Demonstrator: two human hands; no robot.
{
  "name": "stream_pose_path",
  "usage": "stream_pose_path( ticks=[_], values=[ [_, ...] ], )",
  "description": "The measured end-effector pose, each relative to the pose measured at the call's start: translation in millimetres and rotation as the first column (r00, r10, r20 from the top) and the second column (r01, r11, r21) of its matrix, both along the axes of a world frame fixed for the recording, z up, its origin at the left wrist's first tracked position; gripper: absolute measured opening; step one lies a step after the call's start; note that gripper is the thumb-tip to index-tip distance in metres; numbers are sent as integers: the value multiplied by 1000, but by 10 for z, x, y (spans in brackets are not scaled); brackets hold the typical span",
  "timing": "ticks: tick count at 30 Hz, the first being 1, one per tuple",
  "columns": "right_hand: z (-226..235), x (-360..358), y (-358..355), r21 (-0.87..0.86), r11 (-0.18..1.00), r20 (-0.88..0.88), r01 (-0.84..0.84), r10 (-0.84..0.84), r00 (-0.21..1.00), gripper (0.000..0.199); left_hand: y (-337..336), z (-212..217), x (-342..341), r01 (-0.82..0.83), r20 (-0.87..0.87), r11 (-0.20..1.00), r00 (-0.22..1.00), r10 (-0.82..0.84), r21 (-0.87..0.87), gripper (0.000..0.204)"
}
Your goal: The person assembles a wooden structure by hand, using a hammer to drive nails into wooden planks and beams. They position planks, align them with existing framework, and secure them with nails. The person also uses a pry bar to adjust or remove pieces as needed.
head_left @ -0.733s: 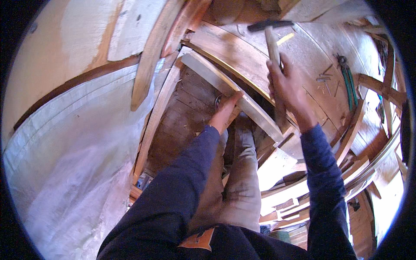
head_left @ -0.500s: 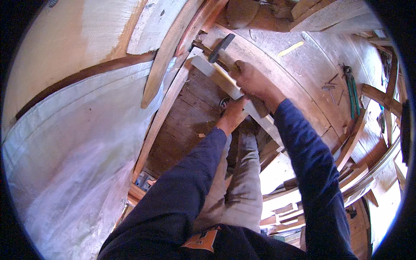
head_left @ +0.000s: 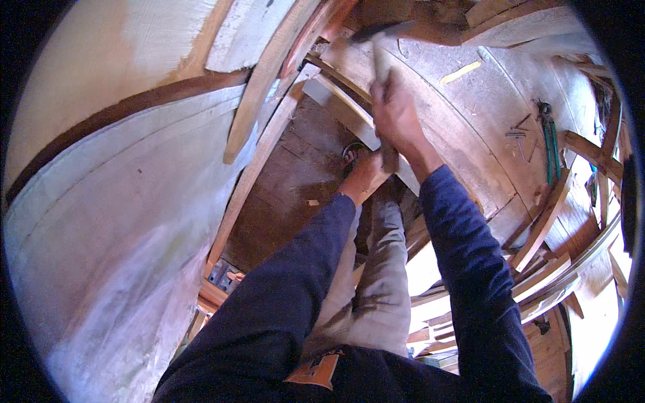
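My right hand (head_left: 398, 111) is wrapped round the wooden handle of a hammer (head_left: 381, 55). The dark hammer head is smeared by motion, out past the far side of a pale wooden plank (head_left: 340, 113). That plank runs slantwise over a dark gap in the floor. My left hand (head_left: 366, 173) is closed on the plank's near edge, just below the right hand and the butt of the handle; its fingertips are partly hidden. A narrow wooden strip (head_left: 346, 82) lies along the plank's far side.
Green-handled pincers (head_left: 550, 144) and several loose nails (head_left: 517, 133) lie on boards to the right. A yellow strip (head_left: 461, 72) lies farther off. A long wooden strip (head_left: 261, 84) and a pale curved panel (head_left: 127, 188) rise at left. Curved timbers (head_left: 545, 225) stand at right.
My right hand has swung the hammer up and away from the plank, and its head has turned and blurred. My left hand stays at the plank's edge.
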State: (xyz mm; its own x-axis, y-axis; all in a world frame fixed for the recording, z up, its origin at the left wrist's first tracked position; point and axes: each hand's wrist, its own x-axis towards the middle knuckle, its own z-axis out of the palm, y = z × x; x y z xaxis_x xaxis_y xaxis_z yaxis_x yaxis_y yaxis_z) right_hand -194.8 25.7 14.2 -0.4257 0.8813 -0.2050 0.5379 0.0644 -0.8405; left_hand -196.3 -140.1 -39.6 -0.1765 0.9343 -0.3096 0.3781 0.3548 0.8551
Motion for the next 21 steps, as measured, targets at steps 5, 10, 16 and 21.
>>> stream_pose_path(
  ticks=[5,10,16,21],
  values=[
    [430,-156,294,-468,827,6,-311,355,935,33,-55,49,-124,-60,-121,980,989,84,191,43],
    [70,103,-6,-314,877,55,-364,399,915,39,-28,-11,40,-94,6,990,996,94,102,35],
    [250,34,59,-312,919,95,-239,281,955,49,82,290,-29,-108,85,994,990,111,-29,32],
    [421,-47,229,-564,698,19,-440,544,839,45,47,44,-124,299,68,845,951,-301,-443,42]
  ],
)
